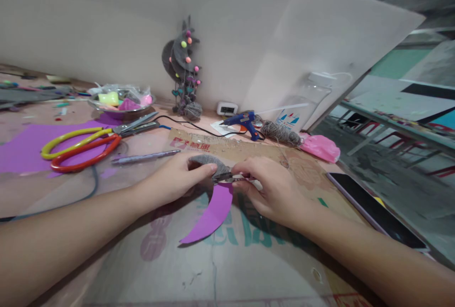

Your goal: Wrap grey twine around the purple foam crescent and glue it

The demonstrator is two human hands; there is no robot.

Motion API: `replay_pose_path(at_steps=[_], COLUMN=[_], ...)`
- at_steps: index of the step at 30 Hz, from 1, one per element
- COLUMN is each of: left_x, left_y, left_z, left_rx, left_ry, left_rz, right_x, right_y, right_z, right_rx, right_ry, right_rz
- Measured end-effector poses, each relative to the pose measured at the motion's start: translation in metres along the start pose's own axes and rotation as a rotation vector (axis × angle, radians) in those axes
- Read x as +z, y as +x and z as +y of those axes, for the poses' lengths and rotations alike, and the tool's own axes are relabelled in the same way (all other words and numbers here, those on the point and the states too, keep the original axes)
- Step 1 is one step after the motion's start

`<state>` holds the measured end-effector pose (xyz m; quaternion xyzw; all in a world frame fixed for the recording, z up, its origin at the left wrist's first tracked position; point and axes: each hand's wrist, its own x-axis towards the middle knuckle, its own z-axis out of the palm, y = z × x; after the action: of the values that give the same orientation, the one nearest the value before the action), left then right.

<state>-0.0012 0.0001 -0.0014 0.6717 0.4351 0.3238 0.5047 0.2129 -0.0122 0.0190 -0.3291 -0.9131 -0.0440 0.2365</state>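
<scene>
My left hand (194, 172) is closed on a grey yarn-wrapped curved piece (206, 160), thumb on top. From under it a purple crescent (211, 217) hangs toward me, its pointed tip low over the cardboard; how the two pieces join is hidden by my fingers. My right hand (268, 186) pinches a small metal tool (227, 176) that looks like snips or a clip. Its dark end meets the grey piece's right end, and most of its handle is hidden in my fingers.
Big scissors (85, 146) and a pen (145, 157) lie left. Behind are a bowl (122, 110), a blue glue gun (245, 121) with its cord, grey yarn (280, 133), a bottle (305, 101) and a decorated grey moon (183, 60). A phone (373, 210) lies right on the cardboard (159, 269).
</scene>
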Motion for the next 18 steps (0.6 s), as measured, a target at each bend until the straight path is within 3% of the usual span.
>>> replay_pose_path(at_steps=[18], left_x=[0.0004], left_y=[-0.0007], left_z=[0.0018], left_rx=[-0.031], left_ry=[0.003], left_rz=[-0.026], right_x=[0.0034], right_y=[0.0016], right_z=[0.0003], right_rx=[-0.018], right_ry=[-0.109], right_rz=[-0.018])
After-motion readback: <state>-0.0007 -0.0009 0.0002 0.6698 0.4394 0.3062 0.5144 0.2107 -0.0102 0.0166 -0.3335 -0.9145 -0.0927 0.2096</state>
